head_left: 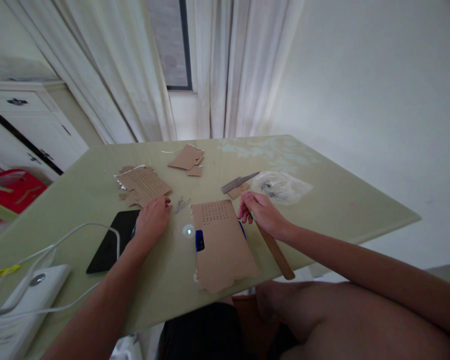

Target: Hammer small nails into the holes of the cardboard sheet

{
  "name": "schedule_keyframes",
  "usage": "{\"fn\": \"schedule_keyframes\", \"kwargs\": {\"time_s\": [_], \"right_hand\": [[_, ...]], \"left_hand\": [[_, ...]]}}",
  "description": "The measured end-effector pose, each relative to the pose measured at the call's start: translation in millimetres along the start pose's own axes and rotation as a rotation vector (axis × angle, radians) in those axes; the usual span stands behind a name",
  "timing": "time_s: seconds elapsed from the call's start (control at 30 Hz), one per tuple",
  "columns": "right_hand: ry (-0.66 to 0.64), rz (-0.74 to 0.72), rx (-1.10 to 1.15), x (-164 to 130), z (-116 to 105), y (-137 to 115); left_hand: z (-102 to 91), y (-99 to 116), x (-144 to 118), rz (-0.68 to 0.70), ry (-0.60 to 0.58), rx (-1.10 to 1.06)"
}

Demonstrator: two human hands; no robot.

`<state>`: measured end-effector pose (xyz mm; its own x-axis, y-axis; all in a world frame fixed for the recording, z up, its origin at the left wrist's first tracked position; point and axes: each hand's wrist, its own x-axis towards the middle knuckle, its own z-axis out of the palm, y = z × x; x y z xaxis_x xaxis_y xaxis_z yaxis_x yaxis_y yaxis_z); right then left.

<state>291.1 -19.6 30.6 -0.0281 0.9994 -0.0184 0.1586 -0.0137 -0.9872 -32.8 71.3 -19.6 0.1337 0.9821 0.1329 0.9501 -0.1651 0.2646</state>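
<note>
Head: hammer (260, 225), wood handle, metal head.

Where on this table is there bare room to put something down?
Free: the far right corner beyond the plastic bag, and the right edge past the hammer. Crowded: the middle, where the left hand reaches the nails between the torn cardboard and the punched cardboard sheet.

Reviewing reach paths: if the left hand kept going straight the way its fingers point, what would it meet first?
Probably the small pile of nails just beyond the left hand; depth is unclear from this single view.
</note>
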Motion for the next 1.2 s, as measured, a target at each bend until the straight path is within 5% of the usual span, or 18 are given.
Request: {"fn": "schedule_keyframes", "kwargs": {"time_s": [0.3,0.5,0.77,1.2], "right_hand": [[-0.017,0.024,0.014,1.1,5.7,4.7],[-0.016,0.049,0.029,-0.9,5.7,3.2],[-0.037,0.065,0.047,-0.4,6.6,3.3],[-0.019,0.097,0.071,-0.2,9.2,0.3]], "left_hand": [[0.5,-1.0,-5.7,0.054,-0.024,0.076],[-9.3,3.1,-9.4,0.045,0.078,-0.013],[-33.4,49.2,-40.9,0.404,0.228,-0.932],[-28.1,60.1,-52.8,0.476,0.234,-0.811]]}}
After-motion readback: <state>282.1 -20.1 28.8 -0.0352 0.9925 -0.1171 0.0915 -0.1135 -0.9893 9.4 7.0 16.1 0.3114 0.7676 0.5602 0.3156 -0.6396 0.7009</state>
